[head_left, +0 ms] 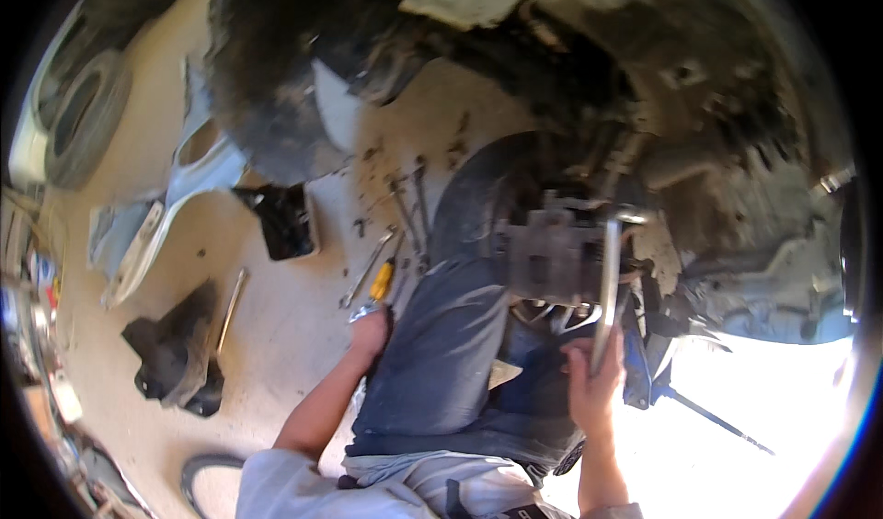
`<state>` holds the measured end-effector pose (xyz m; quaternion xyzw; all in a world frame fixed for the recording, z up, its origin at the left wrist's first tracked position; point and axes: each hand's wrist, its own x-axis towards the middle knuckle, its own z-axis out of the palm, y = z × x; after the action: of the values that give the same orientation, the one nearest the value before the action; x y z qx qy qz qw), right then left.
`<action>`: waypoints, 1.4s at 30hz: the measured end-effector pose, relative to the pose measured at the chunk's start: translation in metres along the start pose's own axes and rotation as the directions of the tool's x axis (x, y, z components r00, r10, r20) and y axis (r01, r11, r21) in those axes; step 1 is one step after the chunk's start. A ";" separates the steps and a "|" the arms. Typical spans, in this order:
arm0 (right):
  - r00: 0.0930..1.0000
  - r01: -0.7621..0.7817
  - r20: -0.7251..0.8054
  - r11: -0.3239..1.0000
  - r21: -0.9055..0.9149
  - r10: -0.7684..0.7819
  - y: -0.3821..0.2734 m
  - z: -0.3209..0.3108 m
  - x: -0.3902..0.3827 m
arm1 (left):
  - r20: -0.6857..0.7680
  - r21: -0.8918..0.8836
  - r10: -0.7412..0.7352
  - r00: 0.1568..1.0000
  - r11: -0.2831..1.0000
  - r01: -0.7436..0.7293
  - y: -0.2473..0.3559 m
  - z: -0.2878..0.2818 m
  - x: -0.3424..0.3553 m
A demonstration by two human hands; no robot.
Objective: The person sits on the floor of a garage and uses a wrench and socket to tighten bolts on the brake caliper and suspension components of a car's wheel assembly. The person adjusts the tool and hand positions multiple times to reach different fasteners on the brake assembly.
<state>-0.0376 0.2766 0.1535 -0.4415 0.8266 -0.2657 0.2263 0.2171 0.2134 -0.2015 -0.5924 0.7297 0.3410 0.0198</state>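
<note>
My right hand point(596, 386) is closed around the lower end of a long metal wrench point(609, 289). The wrench stands nearly upright in view, its head beside a dark brake caliper point(552, 257) on the vehicle's underside. Down by the floor, next to my left thigh, my left hand point(370, 333) is closed at a small shiny metal piece; its kind is unclear and the fingers are partly hidden. Just beyond that hand lie a yellow-handled screwdriver point(383, 280) and a combination wrench point(368, 266).
More wrenches point(418, 211) and small parts lie on the floor ahead. Leftward are a black plastic piece point(285, 220), a dark bent cover point(179, 349), a metal bar point(233, 309), a pale body panel point(170, 206) and a tire point(87, 119). Vehicle parts hang low overhead and rightward.
</note>
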 end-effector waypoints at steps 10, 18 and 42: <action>0.945 0.303 -0.126 0.953 -0.002 -0.300 0.005 -0.029 0.000 | -0.372 -0.560 0.053 0.927 0.783 -0.270 0.143 -0.267 -0.079; 0.629 0.591 -0.270 0.674 -0.443 -0.729 0.008 -0.059 -0.005 | -0.087 -0.193 0.775 0.626 0.604 -0.774 0.291 -0.254 -0.133; 0.918 0.355 -0.391 0.578 0.735 -0.066 0.081 -0.068 0.210 | -0.333 0.229 0.820 0.466 0.550 -0.803 0.346 -0.214 -0.034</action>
<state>-0.2348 0.1521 0.1240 -0.3416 0.5878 -0.6975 0.2265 0.0037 0.1532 0.1415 -0.2310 0.9162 0.1648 -0.2829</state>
